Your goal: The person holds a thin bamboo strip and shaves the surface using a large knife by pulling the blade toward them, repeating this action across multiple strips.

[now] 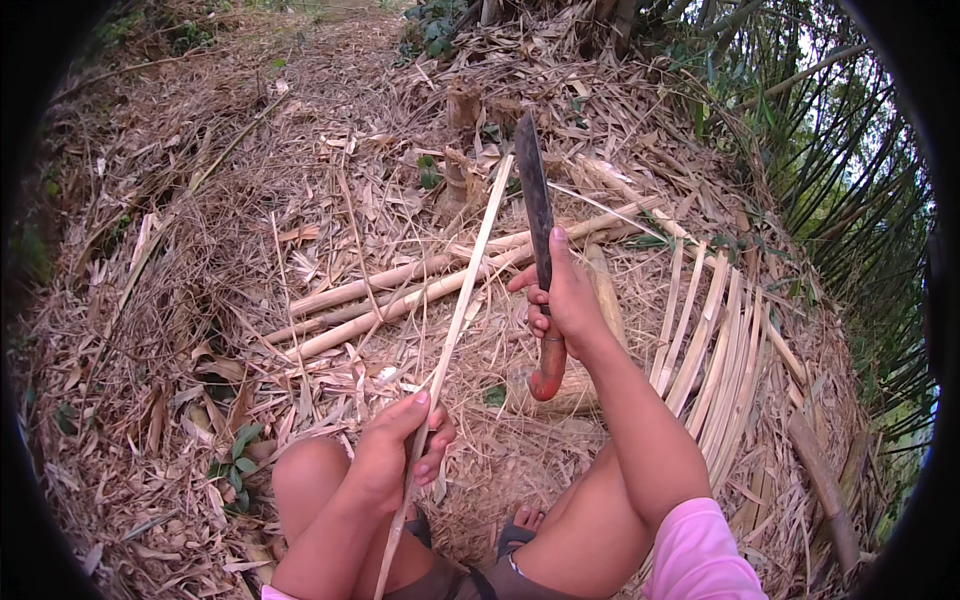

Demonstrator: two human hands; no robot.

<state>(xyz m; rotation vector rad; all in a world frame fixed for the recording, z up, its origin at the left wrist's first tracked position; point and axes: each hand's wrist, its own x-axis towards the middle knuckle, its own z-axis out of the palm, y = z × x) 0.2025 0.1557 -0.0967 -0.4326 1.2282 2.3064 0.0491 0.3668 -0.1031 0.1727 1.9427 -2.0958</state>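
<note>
My left hand is closed round a long, pale split bamboo strip. The strip slants up and away from my lap, its far end near the cut stumps. In my right hand is a machete, its dark blade pointing up and away. My fingers wrap the base of the blade, just above the curved reddish-brown wooden handle. Blade and strip stand apart, the machete to the right of the strip.
Several split bamboo strips lie side by side at the right. Long bamboo poles rest across the leaf litter ahead, with a short log before my feet. Bamboo stumps stand beyond. Green bamboo grows at the far right.
</note>
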